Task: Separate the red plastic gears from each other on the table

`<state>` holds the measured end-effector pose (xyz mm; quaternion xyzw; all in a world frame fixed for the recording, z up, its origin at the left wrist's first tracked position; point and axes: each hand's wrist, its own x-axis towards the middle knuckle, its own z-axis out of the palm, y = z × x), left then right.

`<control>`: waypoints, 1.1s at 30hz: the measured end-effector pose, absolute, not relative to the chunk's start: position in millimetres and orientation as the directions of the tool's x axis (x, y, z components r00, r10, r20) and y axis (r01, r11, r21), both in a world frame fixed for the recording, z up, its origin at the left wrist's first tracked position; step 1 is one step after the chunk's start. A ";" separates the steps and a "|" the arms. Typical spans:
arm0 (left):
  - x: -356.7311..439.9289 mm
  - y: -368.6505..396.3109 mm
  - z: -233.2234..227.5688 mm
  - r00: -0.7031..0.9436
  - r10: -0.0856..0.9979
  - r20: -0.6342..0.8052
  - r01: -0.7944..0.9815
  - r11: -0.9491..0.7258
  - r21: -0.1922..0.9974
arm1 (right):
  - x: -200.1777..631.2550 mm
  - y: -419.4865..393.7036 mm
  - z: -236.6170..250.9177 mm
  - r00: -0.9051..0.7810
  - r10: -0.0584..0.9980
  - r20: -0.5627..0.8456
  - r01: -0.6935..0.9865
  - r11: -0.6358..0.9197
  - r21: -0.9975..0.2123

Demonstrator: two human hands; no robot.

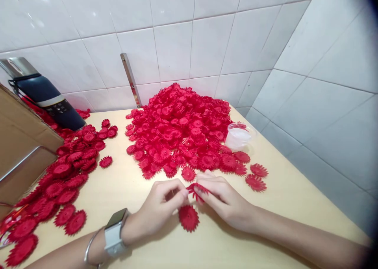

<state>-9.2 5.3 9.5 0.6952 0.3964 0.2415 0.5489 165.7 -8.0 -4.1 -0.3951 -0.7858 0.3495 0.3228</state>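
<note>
Red paper flower point(197, 190) pinched between my left hand point(159, 208) and right hand point(224, 200), fingers closed on it; another flower point(188, 218) lies just below.

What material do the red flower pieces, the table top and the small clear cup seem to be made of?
Red flower pieces: probably thin fabric or soft plastic, matte; the one between both hands bends.
Table top: looks like pale wood laminate, smooth, with a slight sheen.
Small clear cup: apparently translucent plastic, cloudy and thin-walled.
</note>
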 end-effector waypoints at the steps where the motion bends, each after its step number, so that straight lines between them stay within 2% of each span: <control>1: -9.8 6.4 8.8 0.521 0.849 -0.091 0.287 -0.074 0.955 | 166.3 -7.4 -3.8 -0.458 0.862 0.215 0.383 0.410 -0.828; 4: -10.8 8.5 7.1 0.486 0.867 -0.113 0.201 0.015 0.980 | 166.9 -5.9 -1.3 -0.431 0.887 0.164 0.333 0.325 -0.885; 8: -9.3 7.7 7.6 0.528 0.841 -0.120 0.085 0.088 0.993 | 165.9 -6.4 1.6 -0.491 0.849 0.197 0.291 0.373 -0.881; 21: -11.3 6.9 8.4 0.524 0.851 -0.032 0.173 -0.069 0.983 | 167.7 -8.0 -3.1 -0.530 0.821 0.211 0.352 0.439 -0.826; 33: -11.1 7.0 11.2 0.496 0.868 -0.015 0.183 -0.087 0.979 | 167.6 -8.5 -5.6 -0.539 0.816 0.209 0.365 0.450 -0.815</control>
